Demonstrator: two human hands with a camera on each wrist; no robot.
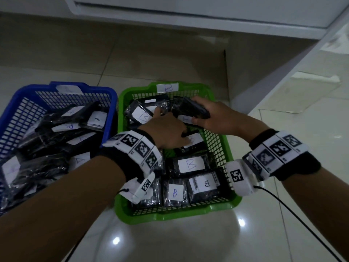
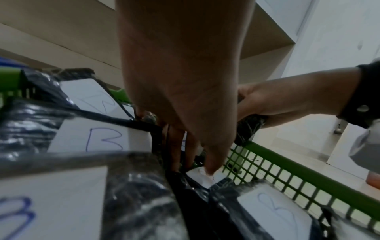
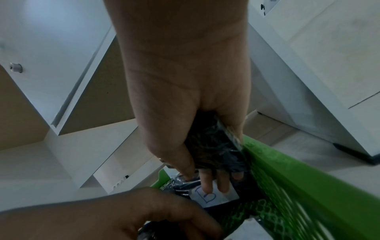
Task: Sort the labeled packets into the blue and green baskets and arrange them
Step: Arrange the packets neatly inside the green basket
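A green basket (image 1: 170, 214) tagged B holds several black packets with white B labels (image 1: 191, 164). Left of it, a blue basket (image 1: 111, 95) tagged A holds black packets labelled A (image 1: 98, 119). My left hand (image 1: 168, 129) reaches into the middle of the green basket with its fingers extended. Its thumb touches a B label (image 2: 207, 177), and its fingers (image 2: 176, 151) dip between packets. My right hand (image 1: 213, 116) grips a black wrapped packet (image 1: 194, 110) over the basket's far right corner. In the right wrist view that packet (image 3: 216, 146) lies in the curled fingers, just above another B label (image 3: 211, 198).
Both baskets sit on a glossy tiled floor (image 1: 188, 242). A white cabinet base (image 1: 188, 14) runs along the back, and a white panel (image 1: 283, 76) rises at the right. A black cable (image 1: 287, 207) trails from my right wrist across the floor.
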